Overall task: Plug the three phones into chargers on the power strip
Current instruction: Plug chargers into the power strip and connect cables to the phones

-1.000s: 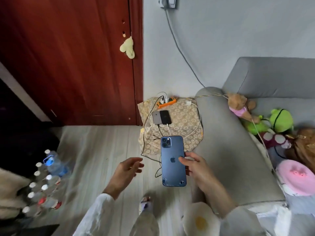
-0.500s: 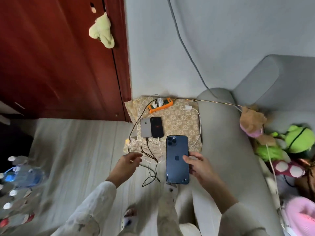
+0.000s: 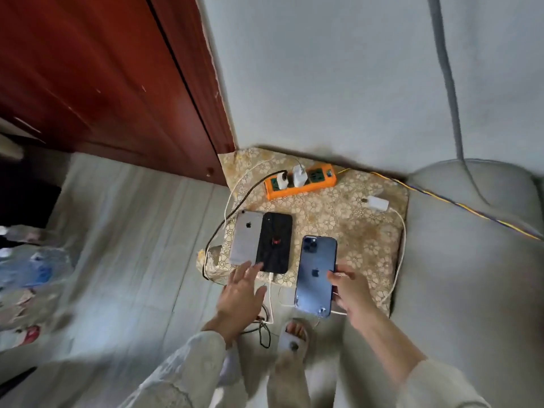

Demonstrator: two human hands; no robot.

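Observation:
My right hand point(image 3: 350, 287) grips a blue phone point(image 3: 315, 275) by its right edge, back side up, over the front edge of a floral-covered stool point(image 3: 353, 231). A silver phone point(image 3: 245, 237) and a black phone point(image 3: 275, 242) lie side by side on the stool, each with a cable at its near end. My left hand point(image 3: 243, 293) reaches with spread fingers to the near ends of those two phones. An orange power strip point(image 3: 300, 182) at the stool's back holds two white chargers. A third white charger point(image 3: 375, 203) lies loose at the right, its white cable trailing down the stool's right side.
A grey sofa arm point(image 3: 471, 260) stands close on the right. A red wooden door point(image 3: 103, 83) and a grey wall are behind the stool. Black and white cables tangle on the floor by my slippered foot point(image 3: 294, 337). Water bottles point(image 3: 35, 272) lie blurred at the left.
The view has closed in on the stool. My right hand carried the blue phone forward over the stool's front edge. My left hand moved up from the floor cables to the two lying phones.

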